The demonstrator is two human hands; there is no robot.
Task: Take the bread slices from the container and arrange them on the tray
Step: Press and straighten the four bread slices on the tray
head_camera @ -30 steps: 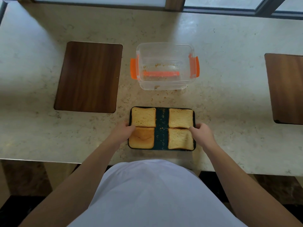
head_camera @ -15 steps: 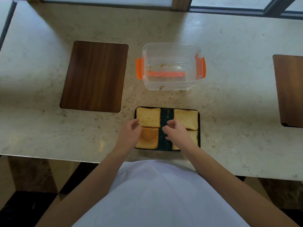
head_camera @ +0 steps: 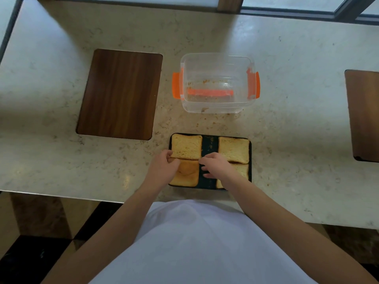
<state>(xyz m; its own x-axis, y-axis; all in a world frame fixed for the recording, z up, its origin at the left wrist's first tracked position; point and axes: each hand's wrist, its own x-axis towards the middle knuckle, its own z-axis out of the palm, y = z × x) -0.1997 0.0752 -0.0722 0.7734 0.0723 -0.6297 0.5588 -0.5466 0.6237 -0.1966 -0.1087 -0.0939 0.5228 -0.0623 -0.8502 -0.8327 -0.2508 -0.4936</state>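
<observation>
Pretty much done: four bread slices [head_camera: 186,149] sit on the tray [head_camera: 209,144], lower centre; the container [head_camera: 217,83] above holds only crumbs. Left hand [head_camera: 164,169] and right hand [head_camera: 217,167] loosely curled, nudging slices, gripping nothing.

Desk [head_camera: 287,48]: pale speckled stone, crumbs between container and tray.
Tray [head_camera: 209,142]: dark, rectangular, near the desk's front edge; bare strip down its middle.
Bread slices: four on the tray, two per side. Far-left slice [head_camera: 186,146] and far-right slice [head_camera: 233,149] fully visible; near-left slice [head_camera: 187,175] and near-right slice [head_camera: 243,171] partly covered by hands.
Left hand [head_camera: 162,169]: at the tray's left edge, fingers curled where the two left slices meet.
Right hand [head_camera: 217,166]: over the tray's middle strip, fingers spread, reaching toward the left slices.
Container [head_camera: 217,64]: clear plastic, orange clips, behind the tray; only crumbs inside.
Wooden boards: one [head_camera: 120,94] left of the container, one [head_camera: 363,113] at the right edge.
</observation>
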